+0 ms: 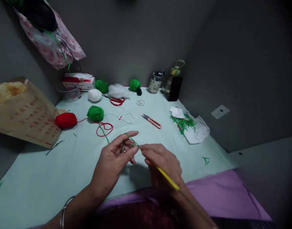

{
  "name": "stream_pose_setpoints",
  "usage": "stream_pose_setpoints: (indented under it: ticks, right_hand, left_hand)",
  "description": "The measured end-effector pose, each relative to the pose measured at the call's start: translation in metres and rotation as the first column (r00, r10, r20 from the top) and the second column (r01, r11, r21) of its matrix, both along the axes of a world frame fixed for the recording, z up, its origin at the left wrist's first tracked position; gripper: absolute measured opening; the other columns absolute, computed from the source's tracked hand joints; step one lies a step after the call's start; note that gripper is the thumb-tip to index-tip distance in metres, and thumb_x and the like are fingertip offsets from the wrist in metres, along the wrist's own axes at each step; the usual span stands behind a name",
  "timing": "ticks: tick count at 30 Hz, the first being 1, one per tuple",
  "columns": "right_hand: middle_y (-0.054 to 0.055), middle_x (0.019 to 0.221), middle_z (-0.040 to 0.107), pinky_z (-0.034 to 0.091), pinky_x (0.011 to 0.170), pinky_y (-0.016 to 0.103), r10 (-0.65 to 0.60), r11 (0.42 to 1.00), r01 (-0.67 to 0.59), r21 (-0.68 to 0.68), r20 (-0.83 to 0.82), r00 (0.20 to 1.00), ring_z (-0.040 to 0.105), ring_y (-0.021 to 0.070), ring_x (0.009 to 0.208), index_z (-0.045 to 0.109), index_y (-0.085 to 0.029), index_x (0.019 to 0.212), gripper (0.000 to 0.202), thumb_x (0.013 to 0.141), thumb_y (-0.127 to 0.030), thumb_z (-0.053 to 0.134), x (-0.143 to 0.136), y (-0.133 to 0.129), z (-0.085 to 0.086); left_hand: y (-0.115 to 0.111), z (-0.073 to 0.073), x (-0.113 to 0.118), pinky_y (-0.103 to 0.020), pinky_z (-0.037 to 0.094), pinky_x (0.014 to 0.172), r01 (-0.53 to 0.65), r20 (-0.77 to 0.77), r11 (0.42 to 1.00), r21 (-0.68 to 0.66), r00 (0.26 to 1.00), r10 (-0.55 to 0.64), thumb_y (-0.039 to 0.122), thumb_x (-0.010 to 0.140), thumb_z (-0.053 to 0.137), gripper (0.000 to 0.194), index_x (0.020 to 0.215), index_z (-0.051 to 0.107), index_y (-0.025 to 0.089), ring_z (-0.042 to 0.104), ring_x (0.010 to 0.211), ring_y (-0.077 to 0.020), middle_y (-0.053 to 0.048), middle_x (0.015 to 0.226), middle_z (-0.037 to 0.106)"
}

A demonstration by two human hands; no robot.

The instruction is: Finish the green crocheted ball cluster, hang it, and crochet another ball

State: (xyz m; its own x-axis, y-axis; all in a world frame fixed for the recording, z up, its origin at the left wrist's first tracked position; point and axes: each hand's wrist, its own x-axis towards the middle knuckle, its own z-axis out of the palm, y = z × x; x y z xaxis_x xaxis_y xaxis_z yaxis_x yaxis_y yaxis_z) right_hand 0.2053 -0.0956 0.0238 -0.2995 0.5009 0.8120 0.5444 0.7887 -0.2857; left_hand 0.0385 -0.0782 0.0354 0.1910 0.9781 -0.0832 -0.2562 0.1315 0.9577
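Observation:
My left hand (110, 165) pinches green yarn (133, 140) between thumb and fingers, with a strand running over the raised index finger. In my right hand (163, 163) is a crochet hook (169, 178) with a yellow handle; its tip meets the yarn at my left fingertips and is too small to make out. From my left hand the strand trails back to a green yarn ball (95, 113). Beyond my hands lie orange thread snips (152, 121). A loop of red yarn (105, 129) leads to a red yarn ball (66, 120).
Behind lie a white yarn ball (95, 95), red-handled scissors (117, 101) and white stuffing (118, 91). A paper bag (31, 114) leans at left. At right are green yarn scraps (184, 122), a phone (175, 89) and a bottle (167, 85) near the wall.

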Motion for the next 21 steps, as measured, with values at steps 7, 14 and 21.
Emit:
stream_pose_setpoints:
  ticks: [7, 14, 21]
  right_hand:
    - [0.008, 0.104, 0.070, 0.060, 0.076, 0.034, 0.016, 0.997, -0.029, -0.078, -0.164, 0.986, 0.068, 0.0184, 0.094, 0.069, -0.021, 0.118, 0.029, 0.095, -0.011, 0.054, 0.0033, 0.0003, -0.0027]
    - [0.004, 0.096, 0.071, 0.054, 0.074, 0.035, 0.048, 0.861, -0.341, -0.377, -0.608, 0.793, 0.063, 0.0177, 0.086, 0.074, -0.025, 0.101, 0.021, 0.098, -0.019, 0.055, -0.0017, 0.0061, 0.0000]
    - [0.004, 0.089, 0.069, 0.052, 0.069, 0.032, 0.016, 0.864, -0.344, -0.367, -0.665, 0.747, 0.061, 0.0156, 0.079, 0.075, -0.024, 0.098, 0.021, 0.099, -0.020, 0.055, -0.0003, 0.0048, 0.0001]
  left_hand:
    - [0.0036, 0.0019, -0.0002, -0.013, 0.039, 0.046, 0.218, 0.351, 0.942, -0.254, 0.929, -0.120, 0.025, 0.082, 0.079, 0.042, 0.123, 0.068, 0.017, 0.041, 0.047, -0.0027, 0.008, 0.059, 0.049]
    - [0.0017, 0.0038, 0.0002, -0.014, 0.041, 0.046, 0.166, 0.295, 0.968, -0.189, 0.950, -0.105, 0.024, 0.084, 0.077, 0.040, 0.122, 0.066, 0.017, 0.041, 0.046, -0.0025, 0.009, 0.060, 0.047]
    - [0.0018, 0.0038, -0.0014, -0.014, 0.040, 0.047, 0.134, 0.233, 0.979, -0.154, 0.968, -0.096, 0.026, 0.084, 0.077, 0.036, 0.117, 0.068, 0.017, 0.043, 0.047, -0.0009, 0.007, 0.070, 0.053]
